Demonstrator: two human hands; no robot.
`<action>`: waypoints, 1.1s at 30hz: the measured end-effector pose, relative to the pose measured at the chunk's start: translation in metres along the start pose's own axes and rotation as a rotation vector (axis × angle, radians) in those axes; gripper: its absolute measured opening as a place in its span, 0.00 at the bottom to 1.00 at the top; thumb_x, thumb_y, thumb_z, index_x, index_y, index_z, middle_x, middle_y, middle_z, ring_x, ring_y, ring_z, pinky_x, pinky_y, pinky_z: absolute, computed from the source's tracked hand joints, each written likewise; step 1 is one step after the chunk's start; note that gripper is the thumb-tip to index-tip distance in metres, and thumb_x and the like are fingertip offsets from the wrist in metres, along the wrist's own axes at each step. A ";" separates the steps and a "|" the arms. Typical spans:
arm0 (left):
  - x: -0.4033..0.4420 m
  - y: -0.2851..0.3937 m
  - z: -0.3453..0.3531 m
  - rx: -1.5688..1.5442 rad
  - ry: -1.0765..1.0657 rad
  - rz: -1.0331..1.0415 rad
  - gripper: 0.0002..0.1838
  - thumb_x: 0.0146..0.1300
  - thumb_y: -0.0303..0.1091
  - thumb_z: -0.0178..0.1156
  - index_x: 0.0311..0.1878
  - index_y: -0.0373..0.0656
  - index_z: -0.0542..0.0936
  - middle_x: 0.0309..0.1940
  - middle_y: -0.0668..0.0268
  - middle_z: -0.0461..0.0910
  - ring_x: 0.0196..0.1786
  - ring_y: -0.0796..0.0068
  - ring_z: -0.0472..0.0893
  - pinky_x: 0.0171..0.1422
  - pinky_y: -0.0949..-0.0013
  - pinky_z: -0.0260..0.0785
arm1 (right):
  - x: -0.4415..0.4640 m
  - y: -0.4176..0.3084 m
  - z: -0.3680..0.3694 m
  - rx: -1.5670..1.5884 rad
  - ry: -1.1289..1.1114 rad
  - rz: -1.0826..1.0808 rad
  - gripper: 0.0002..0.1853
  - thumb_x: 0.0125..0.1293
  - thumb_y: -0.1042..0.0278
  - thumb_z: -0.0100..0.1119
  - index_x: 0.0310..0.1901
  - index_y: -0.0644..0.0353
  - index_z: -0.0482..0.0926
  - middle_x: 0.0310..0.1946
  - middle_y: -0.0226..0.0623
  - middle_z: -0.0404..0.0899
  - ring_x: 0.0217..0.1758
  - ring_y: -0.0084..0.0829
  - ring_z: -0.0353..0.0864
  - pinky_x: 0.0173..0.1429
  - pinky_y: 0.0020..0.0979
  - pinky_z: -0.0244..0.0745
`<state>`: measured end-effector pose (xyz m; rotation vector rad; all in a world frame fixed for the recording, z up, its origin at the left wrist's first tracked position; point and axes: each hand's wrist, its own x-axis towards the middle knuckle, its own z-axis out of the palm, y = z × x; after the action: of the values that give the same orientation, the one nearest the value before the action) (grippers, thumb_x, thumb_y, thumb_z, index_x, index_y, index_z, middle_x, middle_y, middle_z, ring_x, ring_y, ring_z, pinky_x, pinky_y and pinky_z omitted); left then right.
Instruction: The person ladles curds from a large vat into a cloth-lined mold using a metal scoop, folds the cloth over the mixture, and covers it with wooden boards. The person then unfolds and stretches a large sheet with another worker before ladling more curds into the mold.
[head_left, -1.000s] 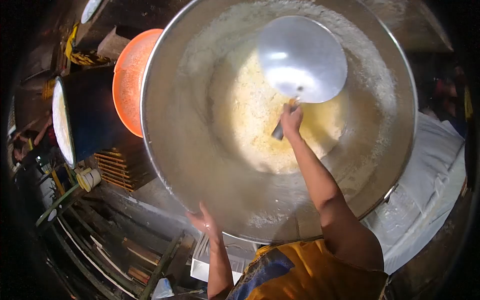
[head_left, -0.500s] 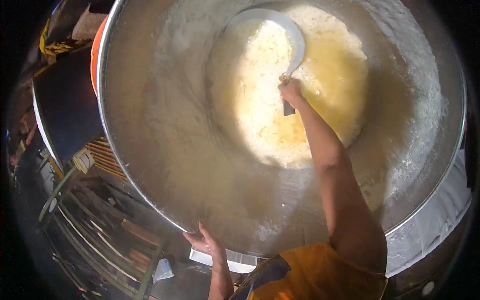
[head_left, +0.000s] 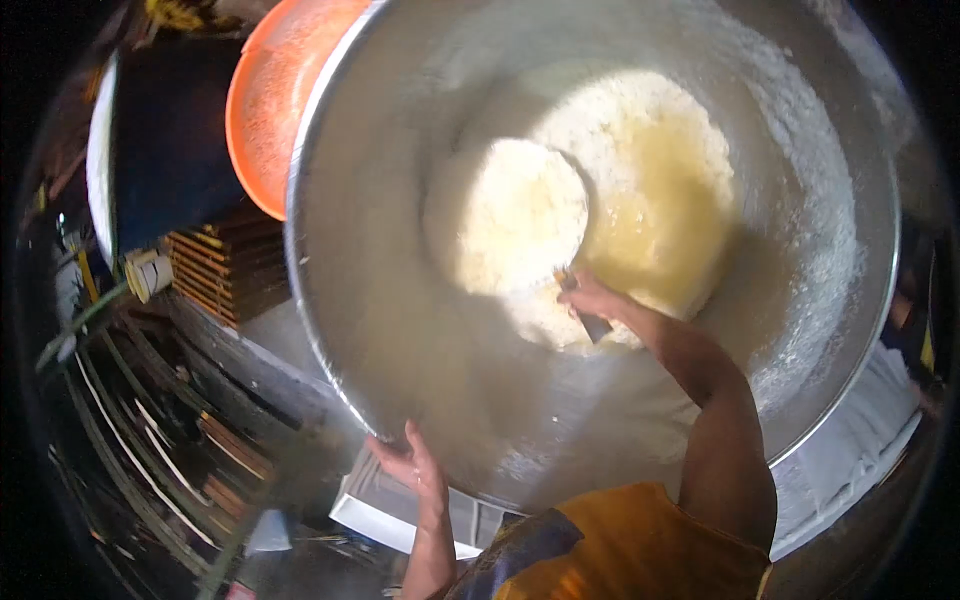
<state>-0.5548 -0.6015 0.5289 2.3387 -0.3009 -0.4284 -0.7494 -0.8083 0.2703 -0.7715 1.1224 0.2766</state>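
Observation:
My right hand (head_left: pixel 592 297) is closed round the short dark handle of a large round ladle (head_left: pixel 581 190). White, lumpy curds (head_left: pixel 520 215) fill the ladle's bowl. Below and beside it, a pool of curds (head_left: pixel 655 120) with yellowish liquid (head_left: pixel 665 215) lies at the bottom of a very large metal vat (head_left: pixel 390 300). At the vat's near left rim is my left hand (head_left: pixel 415 472), thumb and fingers apart and nothing held. It appears to touch the rim's edge.
An orange basin (head_left: pixel 250 150) stands against the vat's left side. Stacked slatted wooden frames (head_left: pixel 215 270) and long sticks (head_left: pixel 150 450) are at the left. A white rectangular tray (head_left: pixel 385 525) lies below my left hand, and white cloth (head_left: pixel 850 460) hangs at the right.
The ladle, partly sunk in the curds before, now sits lower in the view with a full bowl. My right arm has drawn back and bent. More of the orange basin shows as the view shifted.

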 end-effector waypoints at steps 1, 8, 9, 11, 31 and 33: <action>-0.001 -0.026 -0.007 0.078 0.061 -0.017 0.20 0.62 0.26 0.58 0.54 0.30 0.67 0.50 0.52 0.74 0.53 0.64 0.72 0.60 0.64 0.63 | -0.020 -0.001 0.006 -0.056 -0.018 -0.006 0.13 0.55 0.77 0.58 0.42 0.69 0.70 0.21 0.36 0.72 0.19 0.26 0.73 0.20 0.31 0.68; 0.002 -0.008 -0.013 0.249 0.056 0.091 0.21 0.62 0.31 0.60 0.54 0.30 0.68 0.48 0.52 0.73 0.48 0.64 0.74 0.55 0.65 0.66 | -0.192 -0.057 0.004 -0.272 -0.212 0.201 0.14 0.58 0.74 0.59 0.44 0.67 0.70 0.23 0.37 0.73 0.21 0.27 0.74 0.23 0.30 0.71; 0.000 -0.006 -0.014 0.196 0.074 0.114 0.22 0.62 0.32 0.60 0.55 0.30 0.67 0.49 0.53 0.73 0.49 0.65 0.75 0.56 0.65 0.66 | -0.226 -0.084 0.018 -0.404 -0.109 0.206 0.12 0.59 0.75 0.58 0.42 0.68 0.71 0.22 0.37 0.73 0.21 0.27 0.75 0.23 0.30 0.71; 0.001 -0.004 -0.022 0.088 0.130 0.166 0.24 0.63 0.34 0.60 0.57 0.31 0.66 0.52 0.54 0.72 0.50 0.66 0.75 0.56 0.66 0.66 | -0.272 -0.109 0.037 -0.603 -0.048 0.212 0.07 0.59 0.75 0.59 0.36 0.69 0.73 0.21 0.37 0.74 0.21 0.27 0.75 0.23 0.30 0.72; -0.234 -0.224 0.057 -2.109 0.955 -0.702 0.53 0.52 0.54 0.69 0.71 0.44 0.47 0.69 0.57 0.51 0.67 0.57 0.64 0.71 0.52 0.56 | -0.337 -0.184 0.061 -1.180 -0.396 0.076 0.03 0.58 0.77 0.54 0.31 0.64 0.70 0.17 0.34 0.69 0.17 0.27 0.71 0.23 0.31 0.70; -0.248 -0.139 0.096 -2.177 1.111 -0.510 0.46 0.55 0.57 0.65 0.70 0.48 0.54 0.69 0.61 0.56 0.69 0.57 0.61 0.70 0.52 0.56 | -0.309 -0.190 0.027 -1.292 -0.601 0.038 0.03 0.59 0.75 0.54 0.33 0.62 0.71 0.17 0.32 0.69 0.17 0.25 0.70 0.23 0.27 0.69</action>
<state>-0.8073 -0.4801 0.4204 0.1660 0.8954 0.3405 -0.7572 -0.8723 0.6278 -1.6373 0.2654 1.2377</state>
